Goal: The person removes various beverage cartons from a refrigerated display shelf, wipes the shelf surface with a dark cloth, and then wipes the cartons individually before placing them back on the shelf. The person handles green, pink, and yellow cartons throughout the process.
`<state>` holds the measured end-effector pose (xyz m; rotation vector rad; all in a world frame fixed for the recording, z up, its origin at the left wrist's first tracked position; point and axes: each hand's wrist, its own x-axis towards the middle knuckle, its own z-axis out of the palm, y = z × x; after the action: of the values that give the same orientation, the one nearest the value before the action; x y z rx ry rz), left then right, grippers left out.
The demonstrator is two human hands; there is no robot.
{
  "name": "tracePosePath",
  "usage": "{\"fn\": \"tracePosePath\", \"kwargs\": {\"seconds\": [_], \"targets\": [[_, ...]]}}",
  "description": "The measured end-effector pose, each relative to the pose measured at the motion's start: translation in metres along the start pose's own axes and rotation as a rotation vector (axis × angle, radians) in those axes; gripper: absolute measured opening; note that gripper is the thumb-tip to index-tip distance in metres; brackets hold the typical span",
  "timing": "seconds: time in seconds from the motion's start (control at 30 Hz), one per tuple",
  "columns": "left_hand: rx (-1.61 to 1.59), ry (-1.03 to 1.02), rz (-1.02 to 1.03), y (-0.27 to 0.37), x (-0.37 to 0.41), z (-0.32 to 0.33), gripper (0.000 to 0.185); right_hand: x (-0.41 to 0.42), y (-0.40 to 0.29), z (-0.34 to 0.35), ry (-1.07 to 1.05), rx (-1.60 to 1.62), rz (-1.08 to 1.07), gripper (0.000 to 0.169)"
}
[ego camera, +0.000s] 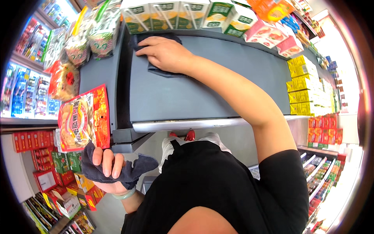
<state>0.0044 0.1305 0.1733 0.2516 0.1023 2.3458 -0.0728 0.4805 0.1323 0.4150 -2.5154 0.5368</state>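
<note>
On a grey metal shelf [187, 99], my right hand [165, 54] presses down a dark cloth [166, 71], near the shelf's back left corner. The fingers are spread over the cloth and partly hide it. My left hand [109, 169] is raised in front of the shelf at the lower left, its fingers curled around a second dark blue-grey cloth [140, 166]. Just beyond it lies a red and clear bag of round biscuits or crackers [84, 120] on the neighbouring shelf section.
White and green cartons [163, 17] line the back, with pink cartons [267, 33] further right. Yellow boxes [301, 101] are stacked at the right end. Clear bags [102, 38] stand at the left. A silvery rail [187, 125] edges the shelf's front. Boxes [70, 201] sit low at left.
</note>
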Motion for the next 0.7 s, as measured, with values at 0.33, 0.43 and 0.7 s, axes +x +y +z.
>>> {"fn": "tracePosePath", "kwargs": {"seconds": [0.33, 0.43, 0.7], "targets": [[0.019, -0.036, -0.055, -0.005, 0.016, -0.002, 0.031, -0.219, 0.045, -0.192, 0.031, -0.388, 0.677, 0.034], [-0.038, -0.008, -0.052, -0.002, 0.011, -0.004, 0.041, -0.279, 0.056, -0.227, 0.207, -0.476, 0.833, 0.044], [0.041, -0.036, -0.035, 0.001, -0.003, -0.004, 0.032, -0.202, 0.015, -0.146, 0.18, -0.443, 0.778, 0.049]]}}
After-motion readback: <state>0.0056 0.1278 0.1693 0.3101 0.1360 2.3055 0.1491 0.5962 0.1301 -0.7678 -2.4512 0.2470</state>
